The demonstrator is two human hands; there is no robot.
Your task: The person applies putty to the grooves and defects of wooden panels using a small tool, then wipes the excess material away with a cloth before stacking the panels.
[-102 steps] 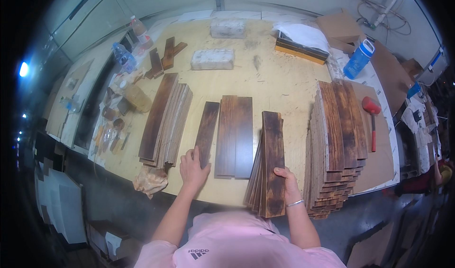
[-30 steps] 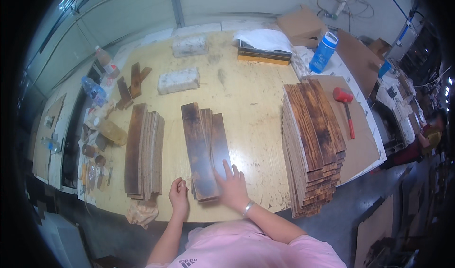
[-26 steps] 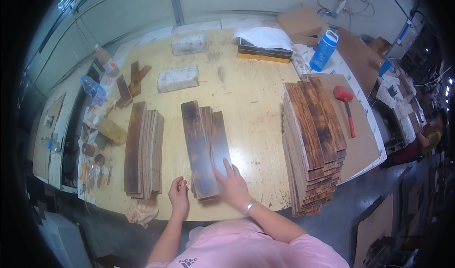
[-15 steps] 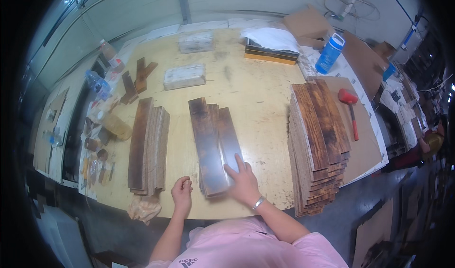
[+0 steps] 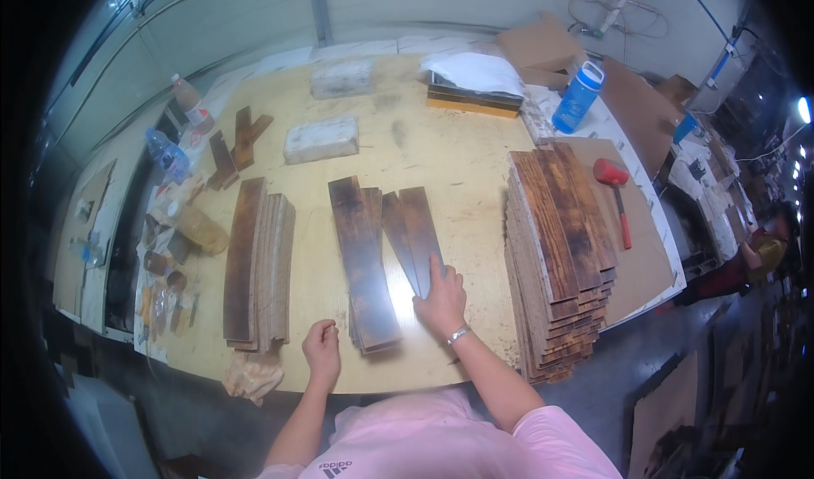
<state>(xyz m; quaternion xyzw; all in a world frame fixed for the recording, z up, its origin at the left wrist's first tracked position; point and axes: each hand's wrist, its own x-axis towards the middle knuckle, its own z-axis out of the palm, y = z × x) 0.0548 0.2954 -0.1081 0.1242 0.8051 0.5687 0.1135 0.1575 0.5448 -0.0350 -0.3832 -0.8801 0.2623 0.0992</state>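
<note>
Overhead view of plank sorting at a plywood bench (image 5: pixel 475 165). Three groups of dark scorched wooden planks lie on it: a tall stack (image 5: pixel 555 250) at the right, a middle pile (image 5: pixel 366 263) in front of the person, and a left pile (image 5: pixel 254 267) partly set on edge. By the sizes of the piles, the work appears partly done; the tall stack remains by far the largest, so most planks seem unhandled. The right hand (image 5: pixel 441 299) lies flat, fingers spread and released, pressing on the near end of two loose planks (image 5: pixel 411 229) fanned just beside the middle pile. The left hand (image 5: pixel 322 352) is loosely curled, grasping nothing, resting at the bench's near edge beside that pile's near end.
</note>
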